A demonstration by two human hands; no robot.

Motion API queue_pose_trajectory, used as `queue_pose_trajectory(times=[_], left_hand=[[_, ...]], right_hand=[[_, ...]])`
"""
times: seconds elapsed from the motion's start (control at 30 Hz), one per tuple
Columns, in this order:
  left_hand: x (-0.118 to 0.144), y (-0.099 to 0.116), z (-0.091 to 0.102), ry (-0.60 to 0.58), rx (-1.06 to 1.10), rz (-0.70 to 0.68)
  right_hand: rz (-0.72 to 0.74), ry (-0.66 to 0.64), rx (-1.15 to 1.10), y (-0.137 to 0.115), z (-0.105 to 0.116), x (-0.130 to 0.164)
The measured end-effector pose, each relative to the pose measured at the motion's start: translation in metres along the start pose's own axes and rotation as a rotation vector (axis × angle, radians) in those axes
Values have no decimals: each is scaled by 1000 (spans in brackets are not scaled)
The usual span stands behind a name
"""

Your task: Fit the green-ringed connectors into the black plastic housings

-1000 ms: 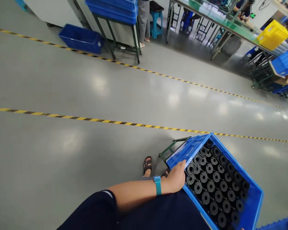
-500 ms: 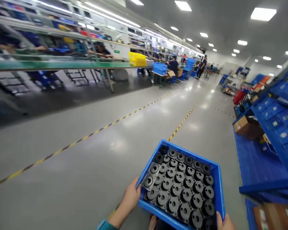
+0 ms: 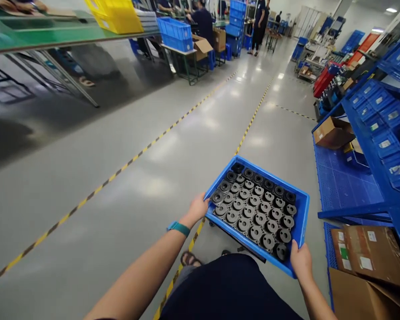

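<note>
Both hands, left (image 3: 197, 207) and right (image 3: 301, 261), gripped the blue crate (image 3: 302, 212) by opposite rims; tilting could spill the black round parts (image 3: 255, 208) between them.

A yellow-black floor line (image 3: 126, 162) runs left of the fingers, blue shelving (image 3: 380, 133) and cardboard boxes (image 3: 363, 253) stand to their right, and a yellow bin (image 3: 115, 13) sits far ahead-left.

Bare forearms, no sleeves showing. A teal wristband (image 3: 178, 228) circles the left wrist, at about nine o'clock from the dark navy garment (image 3: 226, 289) — plain, unmarked — over the lap. One dark strapped sandal (image 3: 188, 258) shows at eleven o'clock.
</note>
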State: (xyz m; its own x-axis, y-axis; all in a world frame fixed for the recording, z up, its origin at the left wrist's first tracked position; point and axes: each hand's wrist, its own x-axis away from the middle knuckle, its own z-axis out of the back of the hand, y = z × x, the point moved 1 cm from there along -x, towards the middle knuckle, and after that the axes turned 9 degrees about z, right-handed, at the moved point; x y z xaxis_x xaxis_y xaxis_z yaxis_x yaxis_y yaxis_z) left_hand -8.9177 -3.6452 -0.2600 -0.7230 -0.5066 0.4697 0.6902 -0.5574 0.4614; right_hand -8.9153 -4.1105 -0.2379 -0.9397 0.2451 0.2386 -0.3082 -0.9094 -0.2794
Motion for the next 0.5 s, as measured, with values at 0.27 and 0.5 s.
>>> queue_pose_trajectory(times=[0.27, 0.5], left_hand=[[-167, 82, 66, -76, -36, -137], [-310, 149, 135, -167, -124, -215]], right_hand=[[-186, 76, 46, -144, 6, -87], [-293, 151, 67, -281, 2, -160]])
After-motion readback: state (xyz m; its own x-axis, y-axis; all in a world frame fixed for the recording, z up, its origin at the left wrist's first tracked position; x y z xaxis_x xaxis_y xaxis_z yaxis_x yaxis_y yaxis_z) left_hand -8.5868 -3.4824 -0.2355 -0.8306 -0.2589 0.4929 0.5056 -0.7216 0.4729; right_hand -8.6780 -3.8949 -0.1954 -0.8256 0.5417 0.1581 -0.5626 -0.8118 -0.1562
